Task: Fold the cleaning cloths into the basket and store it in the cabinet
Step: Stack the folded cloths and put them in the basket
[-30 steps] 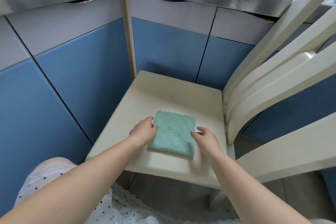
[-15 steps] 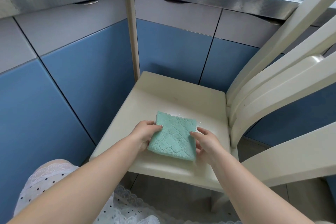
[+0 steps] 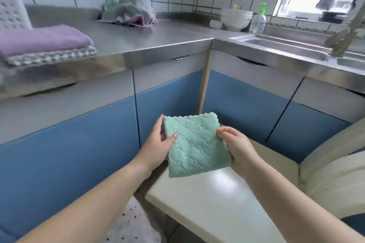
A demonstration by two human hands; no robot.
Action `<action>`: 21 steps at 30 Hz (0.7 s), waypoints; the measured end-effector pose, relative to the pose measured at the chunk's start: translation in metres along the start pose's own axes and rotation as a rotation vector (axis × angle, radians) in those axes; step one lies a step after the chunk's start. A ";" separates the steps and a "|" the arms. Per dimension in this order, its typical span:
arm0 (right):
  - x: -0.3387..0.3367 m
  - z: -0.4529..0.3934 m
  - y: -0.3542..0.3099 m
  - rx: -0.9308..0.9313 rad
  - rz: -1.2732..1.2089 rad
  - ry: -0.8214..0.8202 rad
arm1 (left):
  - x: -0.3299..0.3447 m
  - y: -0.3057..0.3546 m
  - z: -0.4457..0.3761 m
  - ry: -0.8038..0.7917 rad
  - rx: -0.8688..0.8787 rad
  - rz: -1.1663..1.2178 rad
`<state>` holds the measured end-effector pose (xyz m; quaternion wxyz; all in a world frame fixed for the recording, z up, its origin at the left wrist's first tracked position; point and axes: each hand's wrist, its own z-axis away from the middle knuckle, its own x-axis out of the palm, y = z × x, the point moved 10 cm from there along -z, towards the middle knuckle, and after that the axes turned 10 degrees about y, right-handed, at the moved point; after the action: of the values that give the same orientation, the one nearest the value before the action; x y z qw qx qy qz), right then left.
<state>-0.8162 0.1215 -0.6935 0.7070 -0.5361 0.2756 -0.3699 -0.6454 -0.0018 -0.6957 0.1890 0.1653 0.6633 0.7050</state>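
Lifted off the chair seat (image 3: 217, 203) since a second ago: folded green cloth (image 3: 195, 144), now above it. Left hand (image 3: 158, 144) pinching its left edge, right hand (image 3: 237, 146) gripping the right. Stacked on the counter (image 3: 150, 39): purple cloth (image 3: 41, 39), seemingly folded.

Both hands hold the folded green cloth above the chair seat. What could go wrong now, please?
1. The green cloth is gripped only at its side edges by the left hand and right hand, so the fold may open.
2. If it slips, it could miss the chair seat and fall on the floor.
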 end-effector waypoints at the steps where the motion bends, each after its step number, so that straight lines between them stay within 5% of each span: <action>1: 0.014 0.004 -0.020 -0.036 0.008 -0.033 | -0.014 0.018 0.001 0.037 0.053 0.007; 11: 0.183 0.069 -0.199 -0.414 0.154 -0.359 | -0.160 0.211 0.022 0.285 0.451 -0.119; 15: 0.255 0.092 -0.241 -0.563 0.298 -0.434 | -0.226 0.252 0.016 0.408 0.431 -0.177; 21: 0.345 0.106 -0.279 -0.790 0.607 -0.486 | -0.281 0.276 -0.013 0.323 0.194 -0.223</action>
<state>-0.5978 -0.1440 -0.3941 0.5704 -0.7268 0.3645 0.1163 -0.4196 -0.1628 -0.4163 0.1403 -0.0070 0.7638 0.6300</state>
